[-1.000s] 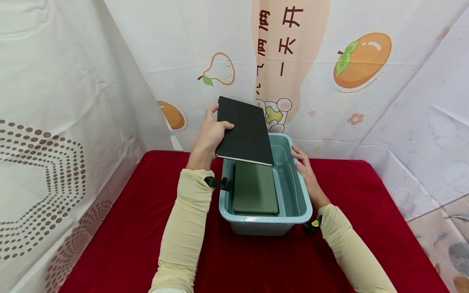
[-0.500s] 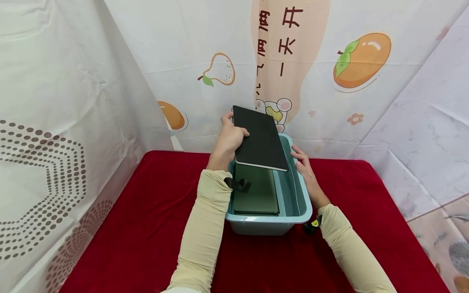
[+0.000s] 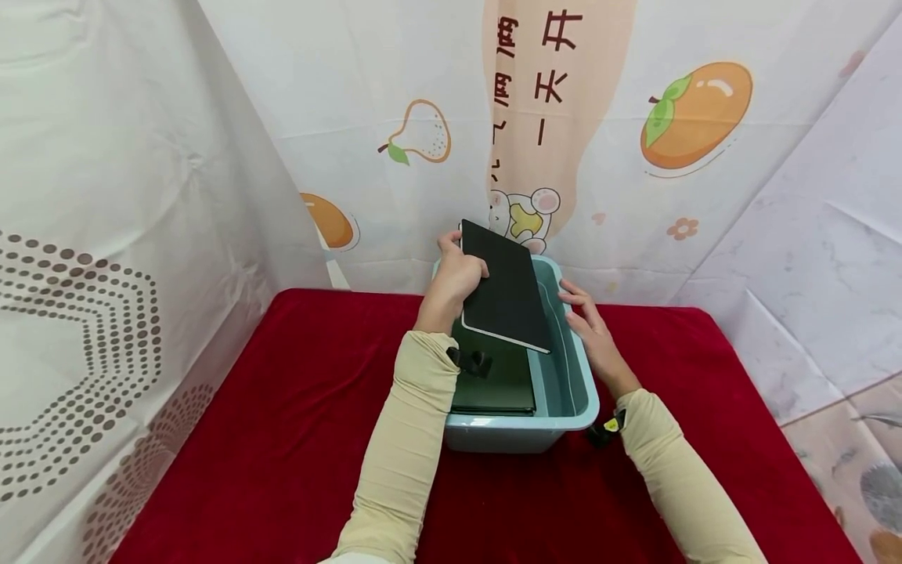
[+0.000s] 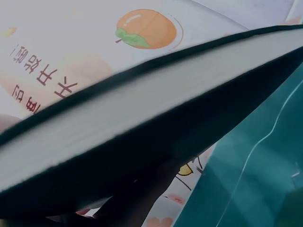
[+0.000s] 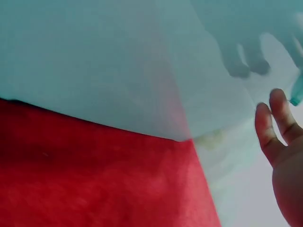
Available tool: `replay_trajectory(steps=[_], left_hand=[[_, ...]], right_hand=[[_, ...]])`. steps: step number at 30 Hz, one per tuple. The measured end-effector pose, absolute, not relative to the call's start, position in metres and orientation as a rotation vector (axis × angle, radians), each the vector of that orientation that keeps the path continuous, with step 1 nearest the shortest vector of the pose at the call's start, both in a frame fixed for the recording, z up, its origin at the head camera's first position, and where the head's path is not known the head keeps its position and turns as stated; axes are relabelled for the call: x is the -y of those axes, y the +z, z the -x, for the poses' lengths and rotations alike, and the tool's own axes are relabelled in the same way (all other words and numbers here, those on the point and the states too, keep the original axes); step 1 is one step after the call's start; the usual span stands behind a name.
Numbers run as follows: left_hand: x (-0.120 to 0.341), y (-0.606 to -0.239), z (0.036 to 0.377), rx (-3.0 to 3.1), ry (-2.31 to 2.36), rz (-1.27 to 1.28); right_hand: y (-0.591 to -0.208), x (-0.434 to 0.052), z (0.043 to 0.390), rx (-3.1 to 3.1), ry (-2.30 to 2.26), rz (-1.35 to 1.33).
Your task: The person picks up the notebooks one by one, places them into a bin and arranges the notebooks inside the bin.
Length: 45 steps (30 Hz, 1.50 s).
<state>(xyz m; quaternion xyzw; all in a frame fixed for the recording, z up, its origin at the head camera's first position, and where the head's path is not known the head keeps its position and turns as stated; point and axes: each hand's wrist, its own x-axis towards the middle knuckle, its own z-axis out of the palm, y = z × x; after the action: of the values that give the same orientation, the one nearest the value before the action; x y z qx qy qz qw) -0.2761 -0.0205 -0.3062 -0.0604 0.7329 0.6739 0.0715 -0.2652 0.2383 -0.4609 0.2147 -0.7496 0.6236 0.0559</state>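
Just under the left hand's point(image 3: 456, 276) grip, a pale blue plastic tub point(image 3: 574, 411) stands on the red-clothed bench point(image 3: 268, 439). It is rectangular, with smooth walls and a rolled rim. Inside it a dark green notebook point(image 3: 496, 384) lies flat against the left wall, leaving a strip of bare floor to its right. The left hand clasps the left edge of a black notebook point(image 3: 506, 291), thumb over the matte cover and fingers beneath, and holds it tilted above the far half of the tub, over the green one, with its near edge lowest. The left wrist view shows the black notebook's point(image 4: 156, 137) pale page block between thin dark covers, and the tub's translucent blue wall point(image 4: 255, 189) beside it. To the right of that grip, the right hand point(image 3: 588, 325) rests against the outside of the tub's right rim with fingers relaxed, clasping nothing. The bench cloth looks like soft velvet. Behind stands a white curtain point(image 3: 634, 157) printed with orange fruit.
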Motion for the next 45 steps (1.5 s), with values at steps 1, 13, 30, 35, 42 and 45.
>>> replay_trajectory(steps=[1,13,30,35,42,45], left_hand=[[0.020,-0.307,0.276,-2.208,2.017,0.181],[0.010,-0.315,0.274,-2.223,1.904,0.165],[0.001,-0.344,0.279,-2.337,1.650,0.230],[-0.001,-0.350,0.282,-2.382,1.568,0.248],[-0.003,-0.358,0.286,-2.427,1.472,0.266],[-0.002,-0.360,0.286,-2.426,1.458,0.274]], right_hand=[[-0.459,-0.241,0.266,2.299,1.870,-0.650],[-0.433,-0.266,0.278,2.589,1.681,-0.632],[-0.417,-0.273,0.286,2.729,1.674,-0.592],[-0.417,-0.275,0.287,2.703,1.706,-0.629],[-0.418,-0.276,0.287,2.676,1.719,-0.649],[-0.419,-0.275,0.287,2.675,1.718,-0.645]])
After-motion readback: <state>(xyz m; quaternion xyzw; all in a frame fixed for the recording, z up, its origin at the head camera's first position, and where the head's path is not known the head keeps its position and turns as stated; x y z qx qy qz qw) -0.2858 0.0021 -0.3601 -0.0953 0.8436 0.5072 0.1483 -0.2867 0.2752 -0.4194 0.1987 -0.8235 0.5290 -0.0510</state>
